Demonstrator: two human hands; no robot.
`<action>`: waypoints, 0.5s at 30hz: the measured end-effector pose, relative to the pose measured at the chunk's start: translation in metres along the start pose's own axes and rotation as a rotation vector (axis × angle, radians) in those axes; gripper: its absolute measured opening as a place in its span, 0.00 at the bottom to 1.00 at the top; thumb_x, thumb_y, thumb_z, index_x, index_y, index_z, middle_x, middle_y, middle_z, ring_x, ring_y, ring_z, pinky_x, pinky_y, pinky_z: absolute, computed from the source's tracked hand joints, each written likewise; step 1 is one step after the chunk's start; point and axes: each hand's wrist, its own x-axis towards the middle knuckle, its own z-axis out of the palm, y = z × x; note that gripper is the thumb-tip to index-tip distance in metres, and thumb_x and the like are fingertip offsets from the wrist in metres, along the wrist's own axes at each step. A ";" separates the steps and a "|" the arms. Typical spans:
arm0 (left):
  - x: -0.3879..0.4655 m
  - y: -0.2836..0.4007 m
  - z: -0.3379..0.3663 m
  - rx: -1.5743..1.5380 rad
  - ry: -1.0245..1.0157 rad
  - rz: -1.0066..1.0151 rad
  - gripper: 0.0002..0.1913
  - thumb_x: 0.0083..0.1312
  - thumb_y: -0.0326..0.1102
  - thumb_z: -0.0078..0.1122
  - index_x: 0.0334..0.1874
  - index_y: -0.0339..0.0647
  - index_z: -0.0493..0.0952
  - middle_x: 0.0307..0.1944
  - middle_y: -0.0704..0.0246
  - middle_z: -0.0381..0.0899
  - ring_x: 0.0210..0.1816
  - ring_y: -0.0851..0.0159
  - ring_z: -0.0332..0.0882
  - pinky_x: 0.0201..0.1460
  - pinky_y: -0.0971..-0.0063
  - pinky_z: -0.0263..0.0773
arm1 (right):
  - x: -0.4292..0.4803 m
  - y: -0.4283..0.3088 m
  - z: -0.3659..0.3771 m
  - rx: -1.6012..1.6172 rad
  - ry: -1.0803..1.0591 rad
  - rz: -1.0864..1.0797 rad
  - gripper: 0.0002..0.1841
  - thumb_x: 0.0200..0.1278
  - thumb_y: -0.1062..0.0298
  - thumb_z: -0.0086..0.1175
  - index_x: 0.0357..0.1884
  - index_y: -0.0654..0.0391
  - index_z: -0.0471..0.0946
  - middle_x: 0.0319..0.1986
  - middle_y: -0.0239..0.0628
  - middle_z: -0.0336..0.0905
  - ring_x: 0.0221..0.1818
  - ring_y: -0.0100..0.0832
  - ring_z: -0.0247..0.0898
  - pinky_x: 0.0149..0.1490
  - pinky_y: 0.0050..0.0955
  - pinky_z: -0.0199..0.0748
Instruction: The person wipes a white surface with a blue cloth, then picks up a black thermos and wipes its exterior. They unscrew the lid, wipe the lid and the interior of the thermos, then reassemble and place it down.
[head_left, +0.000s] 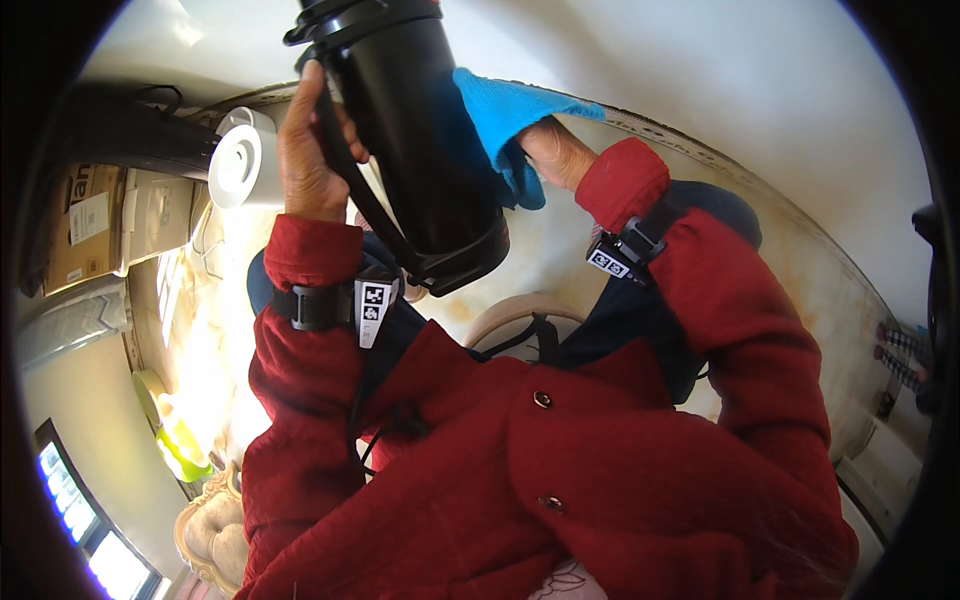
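A tall black jug with a long side handle, seemingly a vacuum flask (412, 142), is held up in front of me, tilted, with its top cut off by the upper picture edge. My left hand (315, 150) grips the jug's handle from the left, the thumb lying along its upper end. On the other side, my right hand (555, 150) holds a blue cloth (502, 112) against the jug's body. Folds of the cloth hide most of the right fingers. Both wrists carry black straps with small tagged devices below my red sleeves.
Left of the jug stands a white cylindrical container (244, 165), near a dark bag (127, 135) and a cardboard box (86, 225). A tufted chair (217, 525) is at lower left. Below the jug, between my knees, shows a rounded beige seat edge (525, 307). A pale wall (712, 90) rises ahead.
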 end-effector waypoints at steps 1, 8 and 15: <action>-0.002 -0.002 0.002 0.018 -0.007 0.011 0.23 0.62 0.57 0.62 0.20 0.51 0.67 0.12 0.76 0.60 0.12 0.71 0.59 0.15 0.77 0.59 | 0.000 -0.003 0.001 -0.037 0.010 -0.016 0.37 0.67 0.41 0.51 0.71 0.52 0.60 0.67 0.40 0.63 0.67 0.34 0.61 0.72 0.35 0.56; -0.008 -0.014 0.014 0.077 -0.075 0.036 0.23 0.58 0.57 0.67 0.24 0.42 0.74 0.13 0.70 0.68 0.12 0.70 0.66 0.18 0.76 0.66 | 0.014 -0.016 -0.006 -0.158 0.135 -0.140 0.37 0.66 0.40 0.52 0.71 0.51 0.61 0.66 0.40 0.64 0.67 0.35 0.62 0.71 0.36 0.56; -0.019 -0.026 0.027 0.053 -0.115 -0.049 0.22 0.56 0.54 0.69 0.26 0.39 0.76 0.15 0.68 0.71 0.14 0.69 0.68 0.18 0.75 0.68 | 0.027 -0.016 -0.027 -0.190 0.223 -0.143 0.37 0.65 0.40 0.53 0.71 0.51 0.61 0.66 0.40 0.64 0.67 0.36 0.62 0.71 0.37 0.57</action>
